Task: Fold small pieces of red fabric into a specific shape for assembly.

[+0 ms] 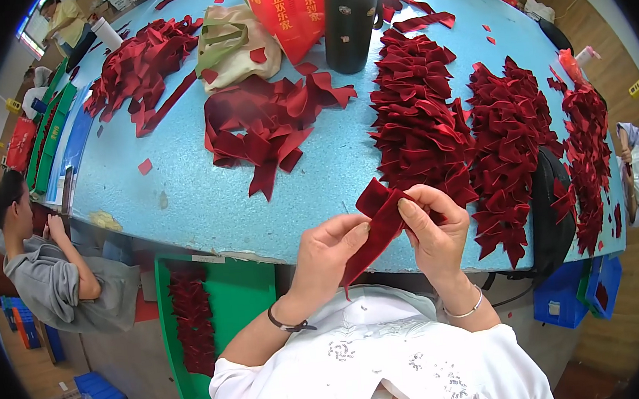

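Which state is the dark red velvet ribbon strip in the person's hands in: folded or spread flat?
Folded. The dark red velvet ribbon strip doubles over near its top between the left hand and right hand, its tail hanging down.

At lower centre, a left hand (329, 249) and right hand (433, 229) pinch a folded dark red velvet ribbon (375, 225) above a blue table (183, 188); rows of finished red bows (419, 128) fill the right.
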Motion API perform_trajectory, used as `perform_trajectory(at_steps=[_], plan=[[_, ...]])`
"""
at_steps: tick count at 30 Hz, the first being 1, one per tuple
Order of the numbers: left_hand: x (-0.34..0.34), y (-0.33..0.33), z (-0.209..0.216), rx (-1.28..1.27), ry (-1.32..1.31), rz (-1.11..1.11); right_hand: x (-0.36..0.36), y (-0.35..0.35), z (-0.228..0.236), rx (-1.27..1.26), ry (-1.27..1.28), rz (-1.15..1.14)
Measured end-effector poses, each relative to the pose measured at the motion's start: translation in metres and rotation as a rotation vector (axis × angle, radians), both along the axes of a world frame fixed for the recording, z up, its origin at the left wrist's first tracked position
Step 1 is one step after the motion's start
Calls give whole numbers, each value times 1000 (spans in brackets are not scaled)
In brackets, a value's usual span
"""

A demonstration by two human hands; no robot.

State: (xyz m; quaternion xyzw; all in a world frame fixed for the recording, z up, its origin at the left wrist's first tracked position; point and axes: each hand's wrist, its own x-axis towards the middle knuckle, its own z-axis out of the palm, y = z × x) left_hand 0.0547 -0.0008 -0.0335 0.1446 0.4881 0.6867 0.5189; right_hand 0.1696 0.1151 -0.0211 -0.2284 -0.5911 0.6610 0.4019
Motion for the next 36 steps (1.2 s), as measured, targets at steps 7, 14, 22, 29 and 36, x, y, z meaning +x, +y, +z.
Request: perform_trajectory(at_steps=[7, 14, 22, 29, 36], plan=[[11, 4, -3, 205, 603, 311, -2, -2, 1, 34, -50, -12], [7, 4, 2, 141, 768, 265, -2, -5, 0, 86, -62, -25], [7, -3, 14, 36, 352, 123, -3, -6, 1, 140, -76, -39], [0, 0, -3, 65, 48, 58, -3, -6, -2, 69, -85, 2], [0, 3, -9, 295, 601, 256, -3, -7, -2, 13, -111, 46]])
